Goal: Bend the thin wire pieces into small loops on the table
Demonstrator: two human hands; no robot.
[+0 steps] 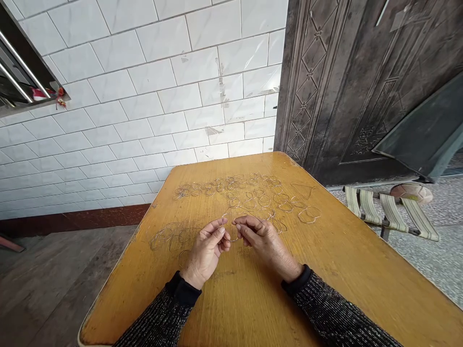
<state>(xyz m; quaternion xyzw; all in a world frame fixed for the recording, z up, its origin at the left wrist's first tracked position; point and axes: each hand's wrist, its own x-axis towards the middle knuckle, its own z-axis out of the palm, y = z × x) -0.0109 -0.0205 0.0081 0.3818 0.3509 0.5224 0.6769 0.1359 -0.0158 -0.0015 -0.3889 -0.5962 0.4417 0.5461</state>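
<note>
Over the middle of the wooden table (pixel 231 299), my left hand (pixel 208 246) and my right hand (pixel 262 241) face each other with fingertips a short way apart. Between them is a thin wire (pixel 234 239), bent in a curve. Each hand pinches one part of it between thumb and forefinger. Just beyond my hands lie several bent wire loops (pixel 285 202), spread in loose rows toward the far edge. A tangled bunch of wire loops (pixel 164 236) rests left of my left hand. One more loop is partly hidden behind that hand.
A white tiled wall (pixel 162 91) stands behind the table, with a barred window (pixel 25 72) at upper left. A dark metal door (pixel 336 96) is at the right. Beside the table's right edge sit a stool with striped webbing (pixel 392 212) and a ball (pixel 412 193).
</note>
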